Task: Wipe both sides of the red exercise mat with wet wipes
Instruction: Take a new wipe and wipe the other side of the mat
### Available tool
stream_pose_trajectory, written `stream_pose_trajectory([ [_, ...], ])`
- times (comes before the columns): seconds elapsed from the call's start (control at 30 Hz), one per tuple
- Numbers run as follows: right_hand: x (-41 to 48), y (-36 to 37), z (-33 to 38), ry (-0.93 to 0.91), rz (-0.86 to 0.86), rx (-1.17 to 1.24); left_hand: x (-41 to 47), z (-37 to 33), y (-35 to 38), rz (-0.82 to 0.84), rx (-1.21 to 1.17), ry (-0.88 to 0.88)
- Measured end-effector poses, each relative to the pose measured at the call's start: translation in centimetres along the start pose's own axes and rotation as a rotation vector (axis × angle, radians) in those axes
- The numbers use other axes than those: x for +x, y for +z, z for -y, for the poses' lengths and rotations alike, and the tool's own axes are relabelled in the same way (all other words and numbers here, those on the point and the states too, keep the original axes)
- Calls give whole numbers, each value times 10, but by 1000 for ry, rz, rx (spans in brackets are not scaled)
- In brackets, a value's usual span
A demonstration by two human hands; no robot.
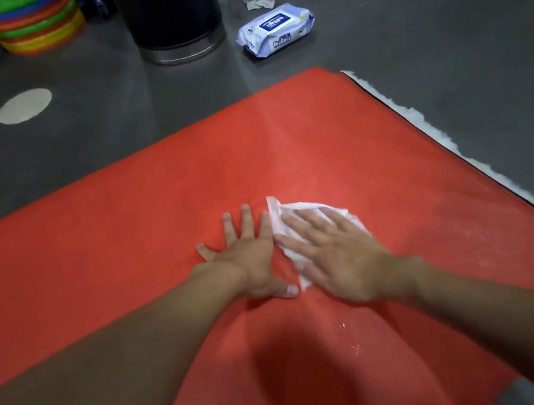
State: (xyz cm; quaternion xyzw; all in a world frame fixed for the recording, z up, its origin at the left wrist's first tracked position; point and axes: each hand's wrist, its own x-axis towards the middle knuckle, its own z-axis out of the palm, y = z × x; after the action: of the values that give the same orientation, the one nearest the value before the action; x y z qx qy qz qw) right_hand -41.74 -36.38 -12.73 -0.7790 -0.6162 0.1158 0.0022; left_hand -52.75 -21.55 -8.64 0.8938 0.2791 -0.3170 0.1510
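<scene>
Both hands flat on the red mat point(153, 191)

On the floor mat, the right hand point(339, 254) presses a white wipe point(281, 214) with straight fingers; the left hand point(253, 256) lies spread just beside it, holding nothing.

Lighting: dim indoor, with a soft sheen on the grey floor point(442, 37). Shadow: a dark patch on the near part of the red mat point(123, 223). Blur: right hand point(339, 254) smeared, lower right corner streaked. Distortion: wide-angle bending at the edges.
</scene>
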Motion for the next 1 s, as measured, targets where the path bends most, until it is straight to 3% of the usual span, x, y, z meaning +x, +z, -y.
stream_pose_trajectory([
  [0.1, 1, -9, -39, 253, -36, -8, -4, -3, 1, -24, 34, -23],
  [0.17, 2, -1, -15, 394, -48, 19, -8, -9, -1, -42, 66, -50],
  [0.3, -29, 10, 12, 22, -52, -43, -27, -23, 11, -231, 144, 9],
  [0.33, -31, 7, -5, 31, -63, -65, -33, -25, 16, -214, 133, 29],
  [0.4, -30, -1, -22, 220, -81, -33, -42, -31, 27, -64, 115, 18],
  [0.47, -28, 5, -2, 364, -90, 10, -48, -37, 36, 7, 130, -13],
  [0.57, -50, 17, 25, 124, -59, 18, -48, -39, 40, -38, 106, -29],
  [0.63, -60, 12, -4, 55, -32, -18, -49, -38, 41, -59, 101, -32],
  [0.7, -58, 6, -29, 253, -73, -20, -50, -38, 41, -64, 112, -27],
  [0.77, -54, 11, -7, 456, -64, 26, -50, -39, 41, -82, 118, -31],
  [0.8, -55, 18, 14, 420, -73, 34, -51, -40, 41, -94, 118, -33],
  [0.9, -77, 24, 35, 63, -21, 18, -61, -41, 47, -208, 157, -19],
  [0.93, -79, 19, 19, 44, -11, -3, -63, -41, 51, -272, 171, -7],
  [1.0, -78, 14, -9, 215, -55, 0, -70, -44, 59, -296, 141, 8],
])
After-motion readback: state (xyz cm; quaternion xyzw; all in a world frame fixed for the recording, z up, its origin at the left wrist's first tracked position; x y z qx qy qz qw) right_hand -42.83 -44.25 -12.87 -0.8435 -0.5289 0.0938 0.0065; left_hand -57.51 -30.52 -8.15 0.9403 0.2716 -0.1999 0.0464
